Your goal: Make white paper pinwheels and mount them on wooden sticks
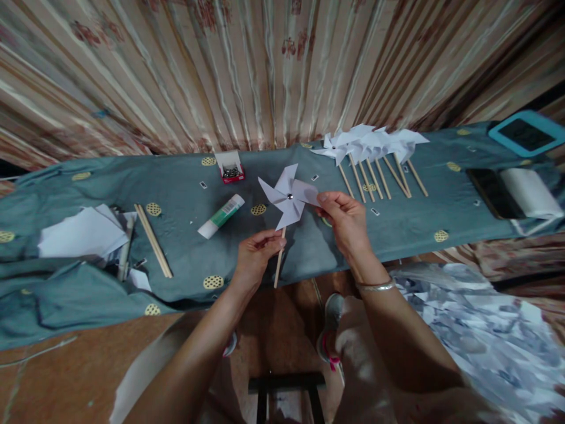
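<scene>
A white paper pinwheel (282, 197) with a silver pin at its centre is held up over the table's front half. My left hand (258, 253) pinches its wooden stick (279, 268) just below the blades. The fingers of my right hand (346, 221) are closed on the tip of the right-hand paper blade. Left of the pinwheel lies a green and white glue stick (221, 216). Behind that stands a small red and white box (231, 168) with metal pins inside. A greenish ring-shaped thing, partly hidden, lies beside my right hand.
Several finished pinwheels (375, 144) lie in a row at the back right. Loose wooden sticks (153, 241) and a stack of white paper (83, 232) are at left. A blue-framed device (527, 133), a dark phone-like object (493, 193) and a white roll (532, 191) sit far right. Paper scraps (485, 330) heap below.
</scene>
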Motion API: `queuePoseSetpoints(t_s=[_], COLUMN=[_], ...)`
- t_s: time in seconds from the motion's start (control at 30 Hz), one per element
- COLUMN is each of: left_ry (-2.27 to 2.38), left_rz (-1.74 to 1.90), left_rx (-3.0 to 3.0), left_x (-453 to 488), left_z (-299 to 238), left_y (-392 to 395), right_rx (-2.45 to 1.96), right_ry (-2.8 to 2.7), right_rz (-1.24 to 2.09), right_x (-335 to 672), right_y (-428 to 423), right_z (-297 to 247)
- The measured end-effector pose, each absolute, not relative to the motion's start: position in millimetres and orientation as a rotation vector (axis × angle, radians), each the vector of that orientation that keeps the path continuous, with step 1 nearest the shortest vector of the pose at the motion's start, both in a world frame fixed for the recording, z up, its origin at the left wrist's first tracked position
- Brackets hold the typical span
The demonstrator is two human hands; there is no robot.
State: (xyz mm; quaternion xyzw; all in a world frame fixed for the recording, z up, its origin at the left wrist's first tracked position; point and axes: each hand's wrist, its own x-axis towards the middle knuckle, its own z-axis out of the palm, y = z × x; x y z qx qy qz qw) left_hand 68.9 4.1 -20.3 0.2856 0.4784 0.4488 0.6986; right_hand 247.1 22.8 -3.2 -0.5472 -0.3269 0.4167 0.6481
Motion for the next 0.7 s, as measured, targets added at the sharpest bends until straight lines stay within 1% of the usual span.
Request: queuePoseSetpoints(t_s=[0.7], left_ry=[1.093], left_rz=[1.052], left_rx=[0.658], left_x=[71], left_z=[-22], left_y=[7], right_rx=[-1.257], right_ry=[-0.782], right_rz=[1.040], right_x=[236], right_y=[15], right_z=[2])
